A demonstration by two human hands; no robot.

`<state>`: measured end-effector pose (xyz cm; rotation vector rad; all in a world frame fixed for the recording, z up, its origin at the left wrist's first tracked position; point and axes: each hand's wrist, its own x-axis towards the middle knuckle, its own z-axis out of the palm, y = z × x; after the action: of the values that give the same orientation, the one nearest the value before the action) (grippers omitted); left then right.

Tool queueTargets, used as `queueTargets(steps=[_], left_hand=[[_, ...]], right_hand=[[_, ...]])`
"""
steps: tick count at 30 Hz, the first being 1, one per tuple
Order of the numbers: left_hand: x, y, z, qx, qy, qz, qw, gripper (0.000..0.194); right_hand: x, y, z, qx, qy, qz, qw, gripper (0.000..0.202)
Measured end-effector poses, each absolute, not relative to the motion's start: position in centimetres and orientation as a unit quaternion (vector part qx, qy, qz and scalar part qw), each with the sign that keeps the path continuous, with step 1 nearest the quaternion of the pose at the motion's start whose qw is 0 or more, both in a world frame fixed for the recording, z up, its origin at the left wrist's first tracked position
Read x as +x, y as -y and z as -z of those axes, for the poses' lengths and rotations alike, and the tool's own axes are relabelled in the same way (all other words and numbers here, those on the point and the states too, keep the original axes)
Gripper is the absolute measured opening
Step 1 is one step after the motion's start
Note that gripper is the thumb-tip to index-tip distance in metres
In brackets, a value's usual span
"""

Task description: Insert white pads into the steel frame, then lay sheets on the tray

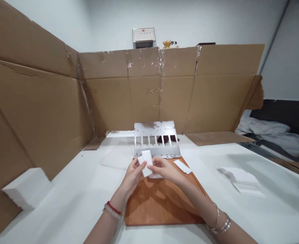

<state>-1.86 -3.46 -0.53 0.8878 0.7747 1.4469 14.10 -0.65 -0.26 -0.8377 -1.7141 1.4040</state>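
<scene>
My left hand (135, 171) and my right hand (162, 168) meet above a brown wooden board (162, 206). Between them they grip small white rectangular cards (147, 162), one overlapping another, with both thumbs pressed on the front. Whether these are paper or thin boxes I cannot tell. Under my right hand another white piece (155, 176) rests on the board, partly hidden. A single white strip (182, 166) lies near the board's right edge. Just behind the board stands a silver metal plate (154, 128) with a row of tall slots and dark smudges.
On the left, a tall stack of white sheets (28, 188) stands by the cardboard wall (37, 118). A fanned pile of white pieces (243, 181) lies on the white table (83, 203) at right. Dark brown lumps (164, 139) show behind the metal plate.
</scene>
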Motion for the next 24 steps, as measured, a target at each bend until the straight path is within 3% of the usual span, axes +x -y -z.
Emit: queueTargets(steps=[10,18,24], left_hand=[[-3.0,2.5,0.7,0.369,-0.353,-0.631,0.584,0.051],[-3.4,2.0,0.8,0.353,-0.383,-0.628,0.578,0.052],[-3.6,1.8,0.8,0.351,-0.392,-0.624,0.578,0.051]], right_hand=[[19.1,-3.4,-0.7,-0.390,0.584,-0.488,0.518,0.054],[21.8,-5.5,0.2,-0.407,0.538,-0.457,0.580,0.053],[22.5,-6.3,0.6,-0.402,0.534,-0.467,0.579,0.029]])
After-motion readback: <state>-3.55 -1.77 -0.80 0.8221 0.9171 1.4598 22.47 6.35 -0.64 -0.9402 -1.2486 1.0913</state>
